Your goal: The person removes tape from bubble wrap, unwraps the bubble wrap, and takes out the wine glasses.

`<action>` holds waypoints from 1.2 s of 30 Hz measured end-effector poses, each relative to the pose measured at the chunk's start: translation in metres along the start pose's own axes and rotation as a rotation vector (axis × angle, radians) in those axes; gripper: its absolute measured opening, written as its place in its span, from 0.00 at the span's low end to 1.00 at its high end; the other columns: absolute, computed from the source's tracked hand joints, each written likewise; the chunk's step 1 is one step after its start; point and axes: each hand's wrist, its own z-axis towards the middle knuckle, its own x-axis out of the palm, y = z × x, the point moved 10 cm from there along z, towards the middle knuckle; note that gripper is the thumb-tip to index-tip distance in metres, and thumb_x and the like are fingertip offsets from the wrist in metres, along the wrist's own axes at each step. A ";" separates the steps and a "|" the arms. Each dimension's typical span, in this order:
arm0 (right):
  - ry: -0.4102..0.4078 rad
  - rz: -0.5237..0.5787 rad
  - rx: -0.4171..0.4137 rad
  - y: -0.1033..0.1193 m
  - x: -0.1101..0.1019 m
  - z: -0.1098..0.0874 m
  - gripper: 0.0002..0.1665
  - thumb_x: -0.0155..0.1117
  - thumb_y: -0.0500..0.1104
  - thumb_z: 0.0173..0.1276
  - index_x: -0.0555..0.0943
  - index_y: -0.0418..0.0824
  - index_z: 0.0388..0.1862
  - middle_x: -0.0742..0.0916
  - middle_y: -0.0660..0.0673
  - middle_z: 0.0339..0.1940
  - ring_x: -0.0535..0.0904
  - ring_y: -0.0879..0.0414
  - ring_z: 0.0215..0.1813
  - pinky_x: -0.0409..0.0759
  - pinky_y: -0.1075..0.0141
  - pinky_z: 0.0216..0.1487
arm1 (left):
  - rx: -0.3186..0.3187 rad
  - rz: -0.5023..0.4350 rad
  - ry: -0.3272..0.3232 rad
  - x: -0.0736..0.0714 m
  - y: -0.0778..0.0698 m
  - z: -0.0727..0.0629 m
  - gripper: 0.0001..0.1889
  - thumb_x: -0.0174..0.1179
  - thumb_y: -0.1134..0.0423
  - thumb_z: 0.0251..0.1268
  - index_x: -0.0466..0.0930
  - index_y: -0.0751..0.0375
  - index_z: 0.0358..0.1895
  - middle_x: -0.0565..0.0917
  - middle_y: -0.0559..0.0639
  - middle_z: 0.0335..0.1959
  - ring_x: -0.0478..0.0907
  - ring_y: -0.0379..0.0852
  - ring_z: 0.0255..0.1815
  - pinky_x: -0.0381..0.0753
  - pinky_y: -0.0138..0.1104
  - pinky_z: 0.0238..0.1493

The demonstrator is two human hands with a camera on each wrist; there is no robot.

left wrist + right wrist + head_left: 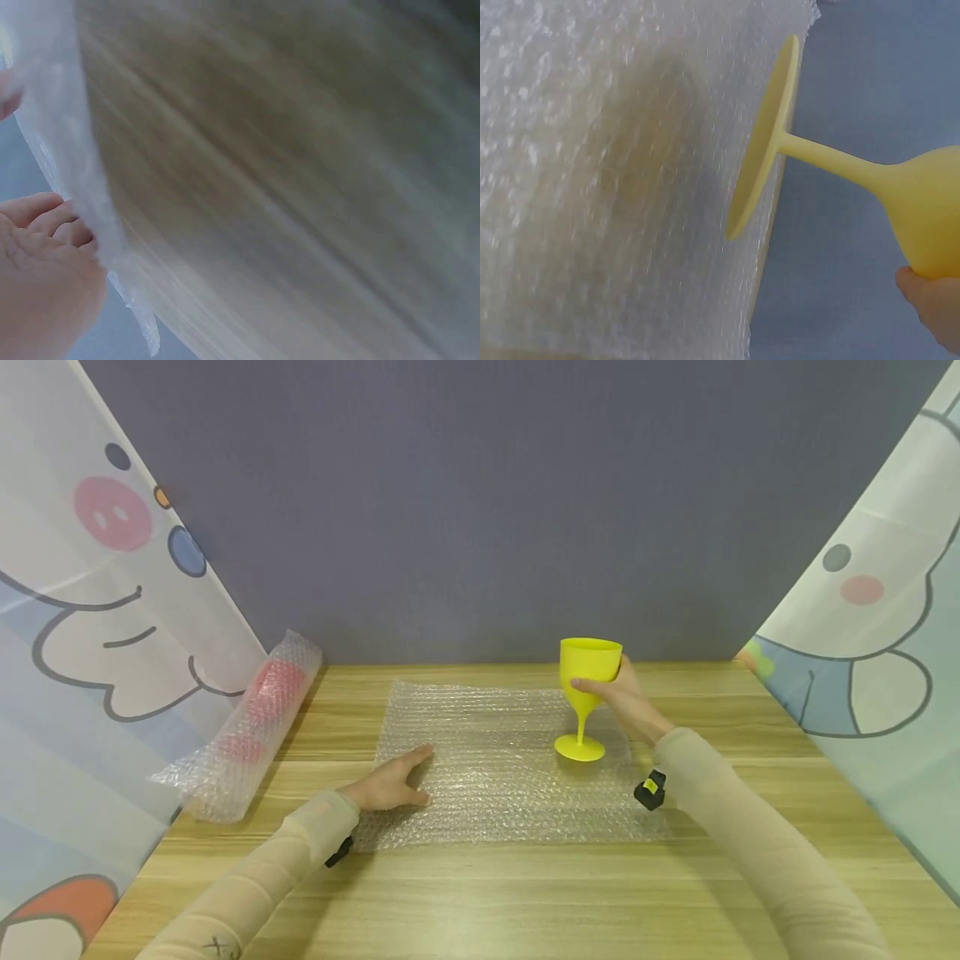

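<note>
At the middle of the tabletop [495, 893], a bubble-wrap sheet [498, 768] lies spread flat, and clock hours here run from its centre, twelve pointing away from the person. Towards half past two, the yellow goblet [582, 703] is held upright by the right hand [628, 693]; its foot hangs just above the sheet, apart from it, as the right wrist view shows. That hand curls around the bowl, what looks like the thumb on the near side, probably because the bowl is the widest part and gives a surer hold than the thin stem, which, with the foot, is left free underneath.

At nine o'clock, the left hand [392, 783] rests at the sheet's edge, fingers reaching inward and thumb spread away from them, pinching nothing that the views show. It seems set there to steady the light plastic; how firmly it presses, I cannot tell.

The left sleeve [255, 877] comes in from seven o'clock, the right sleeve [757, 835] from between four and five, both forearms angling inward. Between nine and ten, well apart from the goblet, lies a bubble-wrap roll [236, 714] around a red object [276, 689], perhaps another goblet, apparently put aside to leave the middle for both hands.
</note>
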 end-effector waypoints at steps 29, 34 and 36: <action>-0.129 -0.096 -0.020 0.009 -0.072 -0.005 0.51 0.67 0.50 0.57 0.48 0.36 0.68 0.68 0.53 0.45 0.68 0.60 0.46 0.71 0.67 0.51 | 0.001 -0.007 -0.009 -0.001 -0.003 -0.002 0.46 0.65 0.61 0.51 0.47 0.65 0.71 0.47 0.59 0.73 0.44 0.58 0.74 0.45 0.52 0.72; -0.153 -0.116 -0.004 0.008 -0.087 -0.006 0.51 0.66 0.51 0.57 0.46 0.37 0.68 0.67 0.54 0.46 0.67 0.61 0.46 0.69 0.67 0.52 | 0.001 0.001 -0.008 0.000 -0.004 -0.002 0.46 0.65 0.60 0.51 0.47 0.65 0.71 0.48 0.59 0.73 0.44 0.58 0.74 0.45 0.52 0.72; -0.163 -0.124 -0.001 0.008 -0.095 -0.007 0.50 0.66 0.52 0.58 0.47 0.38 0.67 0.67 0.54 0.45 0.67 0.62 0.45 0.69 0.67 0.51 | -0.001 0.002 -0.008 0.000 -0.004 -0.002 0.46 0.65 0.61 0.52 0.47 0.65 0.71 0.48 0.59 0.73 0.44 0.58 0.74 0.45 0.51 0.72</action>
